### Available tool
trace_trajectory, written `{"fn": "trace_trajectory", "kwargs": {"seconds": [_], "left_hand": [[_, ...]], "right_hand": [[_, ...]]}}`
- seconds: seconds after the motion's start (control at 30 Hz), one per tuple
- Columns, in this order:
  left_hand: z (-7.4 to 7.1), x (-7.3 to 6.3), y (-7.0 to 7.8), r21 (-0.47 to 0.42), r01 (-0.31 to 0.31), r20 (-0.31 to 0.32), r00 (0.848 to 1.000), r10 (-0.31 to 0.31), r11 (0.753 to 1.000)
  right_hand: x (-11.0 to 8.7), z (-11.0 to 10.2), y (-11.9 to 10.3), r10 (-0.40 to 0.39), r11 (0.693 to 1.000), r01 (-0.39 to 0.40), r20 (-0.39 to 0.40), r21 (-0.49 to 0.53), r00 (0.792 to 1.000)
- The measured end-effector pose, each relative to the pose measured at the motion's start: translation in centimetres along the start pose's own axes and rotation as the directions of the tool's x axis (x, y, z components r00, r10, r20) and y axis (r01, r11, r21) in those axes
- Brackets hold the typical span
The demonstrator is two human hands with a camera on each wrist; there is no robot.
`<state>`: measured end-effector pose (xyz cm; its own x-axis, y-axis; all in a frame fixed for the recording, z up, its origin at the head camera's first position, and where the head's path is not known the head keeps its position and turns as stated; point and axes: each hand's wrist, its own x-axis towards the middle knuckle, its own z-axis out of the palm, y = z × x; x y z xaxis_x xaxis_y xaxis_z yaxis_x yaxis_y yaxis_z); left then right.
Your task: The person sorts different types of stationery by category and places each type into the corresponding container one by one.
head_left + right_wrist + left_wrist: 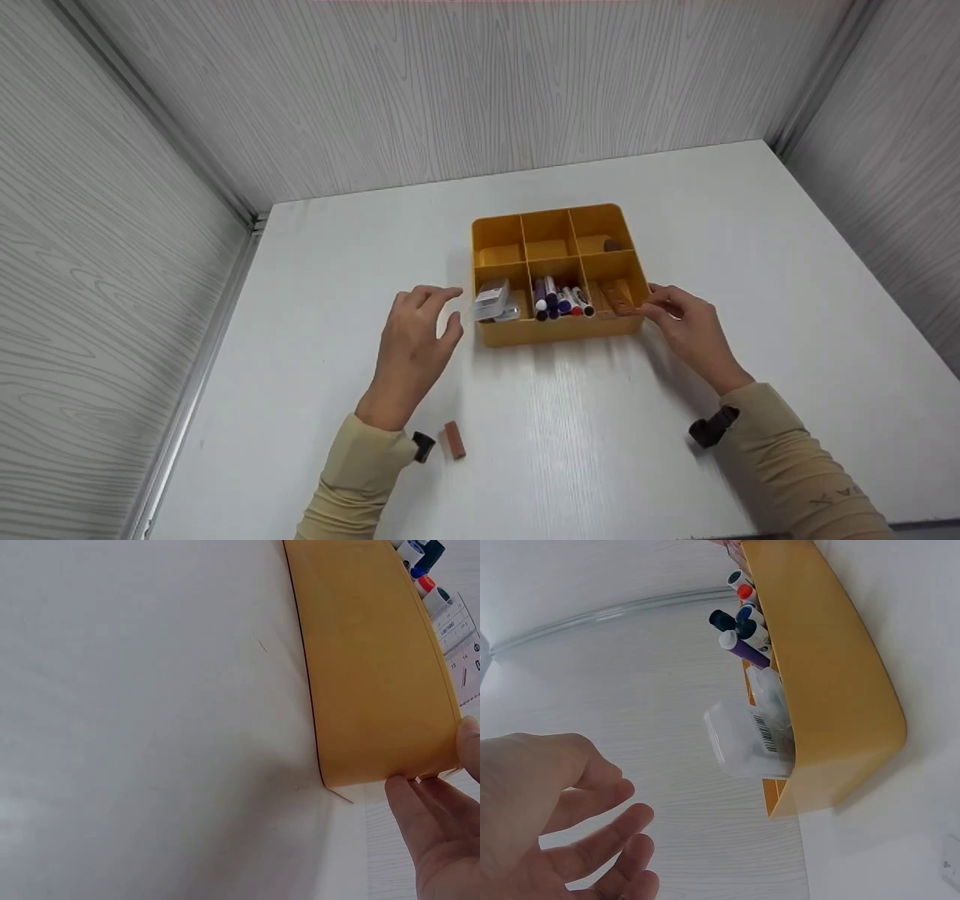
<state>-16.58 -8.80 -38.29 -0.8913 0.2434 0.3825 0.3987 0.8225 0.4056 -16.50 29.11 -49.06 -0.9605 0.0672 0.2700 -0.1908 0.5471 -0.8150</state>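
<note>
A yellow-orange organizer box (559,328) with six compartments stands on the white table. My right hand (686,322) holds its front right corner, thumb at the rim and fingers against the side wall. Off the box's left side is my left hand (416,330), apart from it, with fingers loosely bent and nothing between them. Several markers (559,298) stand in the front middle compartment. A clear plastic case (742,739) leans out of the front left one. Clear rulers (459,641) stick up from the front right one.
A small reddish-brown block (454,440) lies on the table beside the left wrist. In the box's back right compartment sits a small dark object (612,245). Pale wood-grain panels (480,90) wall the table at the back and sides.
</note>
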Motion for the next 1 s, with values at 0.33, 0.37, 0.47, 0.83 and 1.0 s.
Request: {"fn": "trace_trajectory", "kwargs": {"seconds": [0.33,0.37,0.47,0.83,1.0], "left_hand": [[0.5,-3.8,-2.0,0.004,0.02,0.024,1.0,-0.02,1.0],[0.6,-4.2,-2.1,0.0,0.022,0.027,0.999,-0.022,1.0],[1.1,-5.2,-2.6,0.0,0.012,0.049,0.999,-0.012,1.0],[2.7,-8.6,-3.9,-0.058,0.017,0.408,0.913,0.008,0.998],[3.1,-9.6,-4.5,-0.109,-0.027,0.558,0.826,0.084,0.994]], "right_hand": [[0.1,-0.1,0.1,0.009,1.0,-0.009,0.006,-0.002,1.0],[0.1,-0.1,0.1,0.009,1.0,-0.009,0.006,-0.002,1.0],[0.1,-0.1,0.1,0.015,1.0,-0.015,0.01,-0.004,1.0],[0.0,-0.2,-0.2,0.022,1.0,-0.022,0.011,-0.013,1.0],[0.0,-0.1,-0.2,0.008,1.0,-0.007,0.011,-0.015,1.0]]}}
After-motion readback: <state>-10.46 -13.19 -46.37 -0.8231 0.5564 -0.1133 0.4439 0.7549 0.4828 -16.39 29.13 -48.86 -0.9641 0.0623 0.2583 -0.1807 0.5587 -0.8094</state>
